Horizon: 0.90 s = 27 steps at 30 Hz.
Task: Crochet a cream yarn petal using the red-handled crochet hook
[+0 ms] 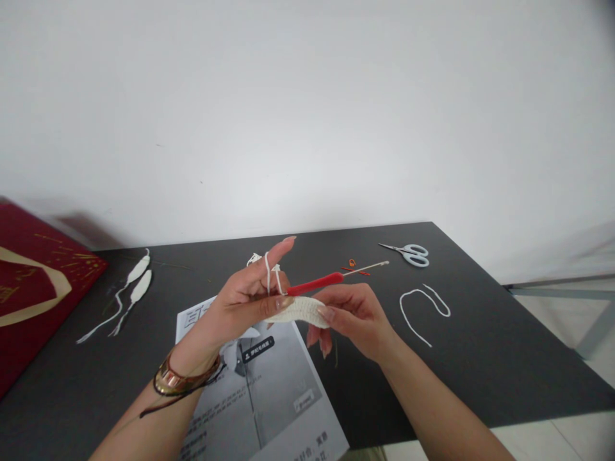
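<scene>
My left hand is raised above the dark table, with white yarn wrapped around its index finger, and it pinches one end of a small cream crochet piece. My right hand grips the other end of that piece. A crochet hook with a red handle and a metal shaft juts out to the right from between my hands, its tip pointing toward the scissors; which fingers hold it is hidden.
A printed instruction sheet lies under my hands. Two white crocheted leaf shapes lie at left beside a dark red box. Scissors, small orange stitch markers and a loose yarn strand lie at right.
</scene>
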### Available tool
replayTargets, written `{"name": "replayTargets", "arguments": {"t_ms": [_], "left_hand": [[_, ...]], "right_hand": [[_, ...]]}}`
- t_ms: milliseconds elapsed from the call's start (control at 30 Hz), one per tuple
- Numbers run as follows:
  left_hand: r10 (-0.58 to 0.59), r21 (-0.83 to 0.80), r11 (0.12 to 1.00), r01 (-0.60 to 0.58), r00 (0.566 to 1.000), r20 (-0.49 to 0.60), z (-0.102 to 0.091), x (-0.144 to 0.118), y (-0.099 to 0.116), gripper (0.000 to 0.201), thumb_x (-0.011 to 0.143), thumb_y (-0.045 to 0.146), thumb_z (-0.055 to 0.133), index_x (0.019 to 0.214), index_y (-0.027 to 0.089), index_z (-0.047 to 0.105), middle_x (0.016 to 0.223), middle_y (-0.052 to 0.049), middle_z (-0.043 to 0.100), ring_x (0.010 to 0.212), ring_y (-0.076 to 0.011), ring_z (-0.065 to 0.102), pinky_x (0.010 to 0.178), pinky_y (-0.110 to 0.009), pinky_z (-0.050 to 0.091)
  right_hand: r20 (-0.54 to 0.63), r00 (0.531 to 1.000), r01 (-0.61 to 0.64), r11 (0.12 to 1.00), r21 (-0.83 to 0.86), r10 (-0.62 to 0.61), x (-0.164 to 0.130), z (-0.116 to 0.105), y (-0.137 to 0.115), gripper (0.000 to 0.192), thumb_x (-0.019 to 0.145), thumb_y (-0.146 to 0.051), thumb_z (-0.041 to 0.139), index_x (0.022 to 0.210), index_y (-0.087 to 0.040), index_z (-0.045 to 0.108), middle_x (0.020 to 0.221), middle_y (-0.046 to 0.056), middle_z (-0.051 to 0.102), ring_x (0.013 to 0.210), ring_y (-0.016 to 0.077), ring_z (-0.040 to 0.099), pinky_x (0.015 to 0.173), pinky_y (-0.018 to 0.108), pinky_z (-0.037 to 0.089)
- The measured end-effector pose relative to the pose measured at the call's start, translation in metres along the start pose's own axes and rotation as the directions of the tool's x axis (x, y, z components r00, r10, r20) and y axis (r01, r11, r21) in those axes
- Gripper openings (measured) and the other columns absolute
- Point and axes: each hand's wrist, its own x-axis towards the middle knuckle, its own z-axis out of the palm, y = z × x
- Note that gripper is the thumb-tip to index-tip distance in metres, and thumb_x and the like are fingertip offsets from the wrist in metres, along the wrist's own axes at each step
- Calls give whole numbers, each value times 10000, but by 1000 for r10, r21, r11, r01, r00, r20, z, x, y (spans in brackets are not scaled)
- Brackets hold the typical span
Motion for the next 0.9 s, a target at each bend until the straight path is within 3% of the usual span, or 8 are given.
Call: {"name": "replayTargets", "arguments": {"t_ms": [467, 900], "left_hand": [[-55, -103, 993, 57, 998, 16, 2, 3, 2, 641, 845, 126, 573, 1387, 400, 370, 701, 28, 508, 522, -65, 461, 427, -149, 390], [-59, -126, 990, 58, 998, 0, 5, 3, 4, 633, 836, 129, 584, 1388, 368, 388, 695, 18, 535, 519, -74, 464, 420, -150, 413]], "right_hand": [[-26, 1000, -7, 998, -65, 5, -3, 2, -3, 307, 804, -396, 647, 705, -107, 671, 558, 40, 666, 389, 72, 536, 389, 173, 442], [-13, 1000, 19, 988, -156, -21, -6, -1, 0, 270, 833, -376, 622, 780, -119, 685, 597, 30, 660, 425, 77, 547, 412, 182, 452]]}}
